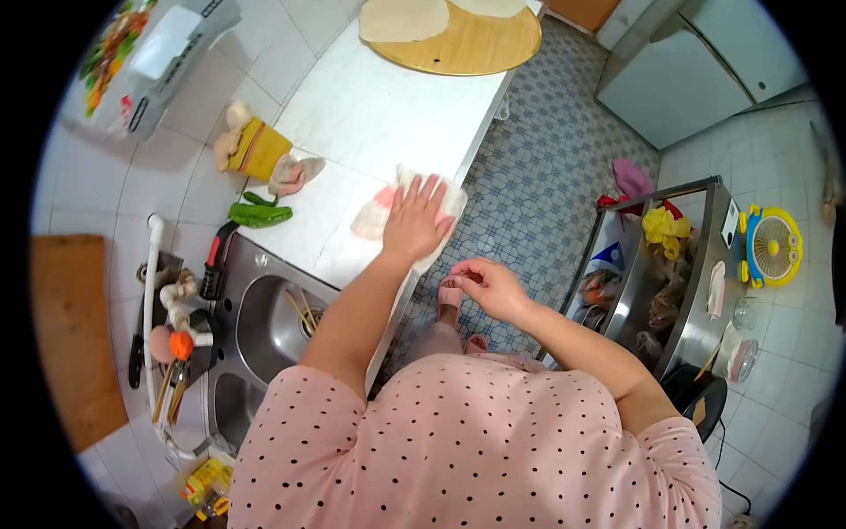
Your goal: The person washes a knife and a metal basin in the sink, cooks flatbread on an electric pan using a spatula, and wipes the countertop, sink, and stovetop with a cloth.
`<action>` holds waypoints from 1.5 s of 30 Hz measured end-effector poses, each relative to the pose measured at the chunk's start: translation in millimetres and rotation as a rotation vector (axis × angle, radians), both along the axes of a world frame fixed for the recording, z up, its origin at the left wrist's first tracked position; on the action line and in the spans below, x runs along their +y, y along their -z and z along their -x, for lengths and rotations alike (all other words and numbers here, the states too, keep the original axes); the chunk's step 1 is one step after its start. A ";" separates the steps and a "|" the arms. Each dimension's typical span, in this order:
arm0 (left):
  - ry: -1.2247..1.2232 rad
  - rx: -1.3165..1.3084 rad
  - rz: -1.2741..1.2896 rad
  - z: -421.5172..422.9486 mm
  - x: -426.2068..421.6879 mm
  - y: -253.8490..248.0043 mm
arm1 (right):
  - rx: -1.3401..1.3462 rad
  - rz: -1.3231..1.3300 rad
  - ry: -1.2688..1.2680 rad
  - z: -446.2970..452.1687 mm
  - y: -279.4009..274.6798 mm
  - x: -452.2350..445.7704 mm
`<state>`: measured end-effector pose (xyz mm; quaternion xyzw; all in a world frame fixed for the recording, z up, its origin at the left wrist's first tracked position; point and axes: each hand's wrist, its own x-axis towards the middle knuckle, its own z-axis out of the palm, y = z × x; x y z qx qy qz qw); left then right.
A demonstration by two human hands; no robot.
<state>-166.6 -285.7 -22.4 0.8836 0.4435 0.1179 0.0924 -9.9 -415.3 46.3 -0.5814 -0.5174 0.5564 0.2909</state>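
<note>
My left hand [414, 219] lies flat, with its fingers spread, on a white cloth [368, 220] with pinkish patches. The cloth rests on the white counter [352, 132], close to its front edge. My right hand [495, 291] is in the air beyond the counter edge, above the floor. Its fingers are loosely curled, with a gap to the thumb, and I see nothing in it. Green peppers [260, 213] lie on the counter to the left of the cloth, near a yellow container [258, 150] and a crumpled plastic bag [295, 174].
A round wooden board [467, 44] bearing flat dough sheets [401, 19] stands at the counter's far end. The steel sink [264, 309] holds chopsticks [304, 309]. At right are a metal shelf [696, 273] with bags and a yellow fan [774, 247]. A refrigerator [687, 79] stands farther back.
</note>
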 end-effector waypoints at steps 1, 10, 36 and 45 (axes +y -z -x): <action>0.011 -0.009 -0.010 -11.8 24.0 0.5 | -0.004 -0.015 0.020 0.0 4.3 6.9; 0.082 0.137 0.099 41.5 -42.4 -7.8 | 0.119 0.160 0.148 -38.5 29.8 19.6; -0.189 -0.354 0.505 85.1 -97.6 -8.0 | 0.590 0.188 0.110 -18.9 -7.1 88.1; -0.517 -1.912 0.750 5.5 -18.1 -93.5 | 1.285 0.381 0.226 70.6 -57.0 102.1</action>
